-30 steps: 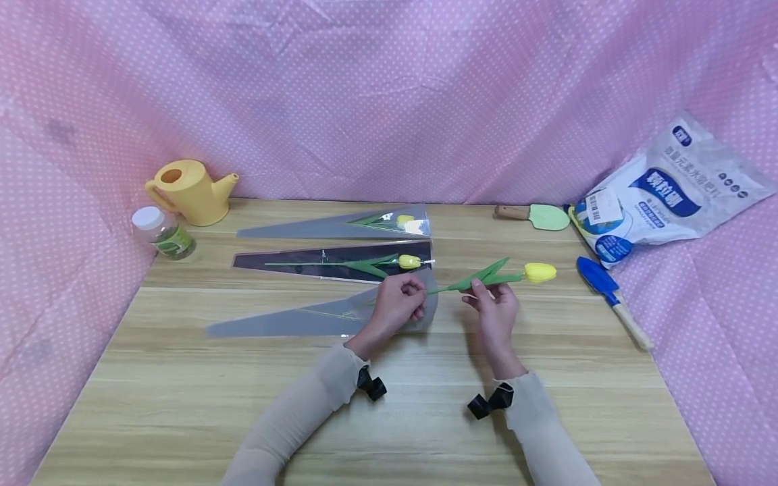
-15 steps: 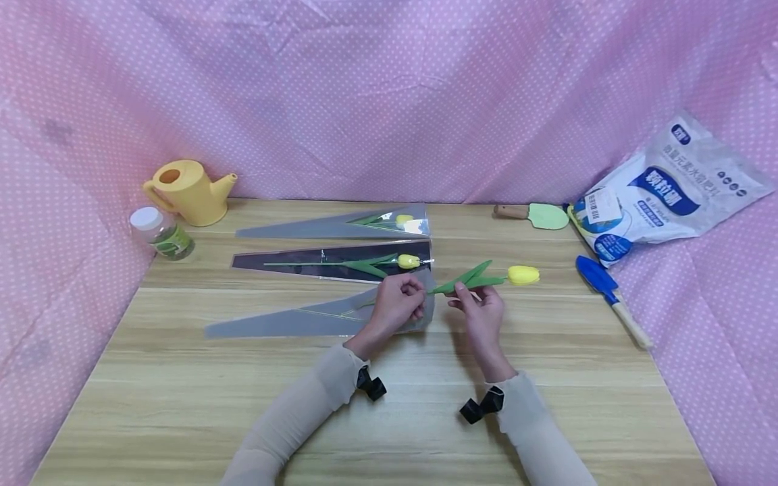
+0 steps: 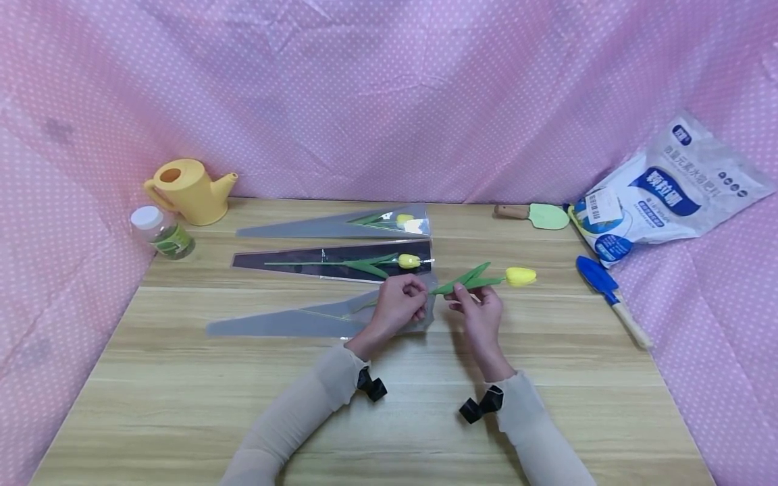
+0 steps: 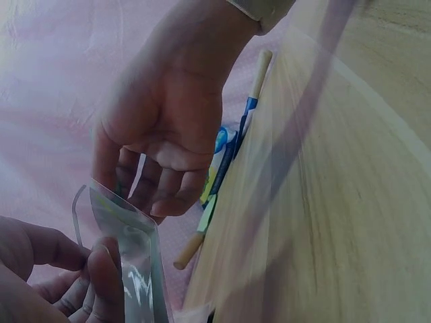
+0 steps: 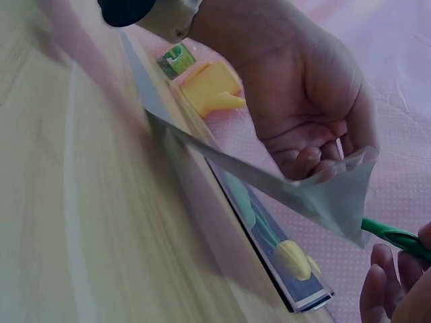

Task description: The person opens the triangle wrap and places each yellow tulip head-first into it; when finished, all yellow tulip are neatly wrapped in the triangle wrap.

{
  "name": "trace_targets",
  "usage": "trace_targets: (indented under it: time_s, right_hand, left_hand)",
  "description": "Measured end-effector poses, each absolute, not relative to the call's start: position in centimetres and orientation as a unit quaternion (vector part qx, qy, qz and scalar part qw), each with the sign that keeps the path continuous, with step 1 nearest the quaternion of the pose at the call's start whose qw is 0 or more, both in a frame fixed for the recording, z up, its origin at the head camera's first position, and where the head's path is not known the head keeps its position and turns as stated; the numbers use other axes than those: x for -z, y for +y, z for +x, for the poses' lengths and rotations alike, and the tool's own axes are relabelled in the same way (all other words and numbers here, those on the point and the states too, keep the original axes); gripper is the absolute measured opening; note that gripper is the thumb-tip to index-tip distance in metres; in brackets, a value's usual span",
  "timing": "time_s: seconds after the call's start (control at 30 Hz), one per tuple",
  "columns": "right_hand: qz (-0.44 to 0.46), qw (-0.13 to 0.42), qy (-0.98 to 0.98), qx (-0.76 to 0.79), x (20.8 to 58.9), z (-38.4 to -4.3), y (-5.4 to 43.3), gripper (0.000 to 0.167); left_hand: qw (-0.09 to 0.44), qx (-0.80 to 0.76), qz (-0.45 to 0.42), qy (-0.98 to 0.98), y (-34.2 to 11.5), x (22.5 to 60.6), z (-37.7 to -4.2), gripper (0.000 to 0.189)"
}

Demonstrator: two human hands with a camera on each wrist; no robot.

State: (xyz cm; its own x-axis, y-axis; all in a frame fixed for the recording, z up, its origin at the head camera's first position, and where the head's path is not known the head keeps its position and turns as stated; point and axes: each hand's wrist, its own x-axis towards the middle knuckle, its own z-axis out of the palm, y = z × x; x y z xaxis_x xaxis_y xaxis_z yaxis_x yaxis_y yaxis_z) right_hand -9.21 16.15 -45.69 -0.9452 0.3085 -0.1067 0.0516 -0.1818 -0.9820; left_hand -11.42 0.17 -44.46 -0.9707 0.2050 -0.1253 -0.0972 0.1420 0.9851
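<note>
A yellow tulip (image 3: 521, 277) with green leaves is held by my right hand (image 3: 483, 314), which pinches it at the leaves. Its stem runs left into the mouth of a grey translucent flower sleeve (image 3: 273, 325). My left hand (image 3: 398, 304) pinches the upper edge of that sleeve's wide end; the left wrist view shows the sleeve's mouth (image 4: 124, 219) spread apart at the thumb and finger. In the right wrist view the green leaves (image 5: 390, 235) stand at the sleeve's opening. Behind lie a dark sleeve (image 3: 279, 261) and a grey sleeve (image 3: 298, 227), each with a yellow tulip.
At the back left stand a yellow watering can (image 3: 194, 192) and a white-lidded jar (image 3: 163, 233). On the right are a green trowel (image 3: 548, 217), a blue trowel (image 3: 597, 275) and a white printed bag (image 3: 668, 196) leaning on the pink cloth (image 3: 389, 101).
My right hand has moved left with the tulip, so the stem sits deeper in the sleeve. Most of that shift came in the first half second. The left hand stays in place.
</note>
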Motion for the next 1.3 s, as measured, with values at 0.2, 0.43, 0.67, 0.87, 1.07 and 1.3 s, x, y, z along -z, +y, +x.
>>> trace_targets:
  time_s: [0.2, 0.43, 0.67, 0.87, 1.07, 1.3]
  right_hand:
    - [-0.154, 0.090, -0.641, -0.747, 45.5, -9.5, 16.0, 0.008]
    - [-0.151, 0.069, -0.662, -0.731, 45.7, -9.3, 15.6, 0.014]
    - [-0.145, 0.044, -0.681, -0.716, 46.3, -8.8, 15.3, 0.016]
    - [-0.146, 0.038, -0.693, -0.705, 46.7, -8.6, 15.1, 0.019]
    - [-0.150, 0.009, -0.689, -0.709, 46.8, -8.4, 14.7, 0.025]
    - [-0.144, 0.008, -0.562, -0.815, 46.7, -8.6, 15.1, 0.018]
  left_hand:
    - [0.132, -0.653, 0.043, 0.744, 0.4, 44.6, -11.2, 0.007]
    - [0.111, -0.661, 0.046, 0.741, 0.3, 44.6, -11.4, 0.006]
    - [0.104, -0.662, 0.041, 0.741, 0.0, 44.5, -11.6, 0.005]
    - [0.100, -0.661, 0.041, 0.743, -0.1, 44.2, -11.5, 0.005]
    - [0.100, -0.659, 0.043, 0.744, -0.2, 44.1, -11.5, 0.005]
    - [0.096, -0.665, 0.036, 0.740, -0.2, 44.1, -11.6, 0.005]
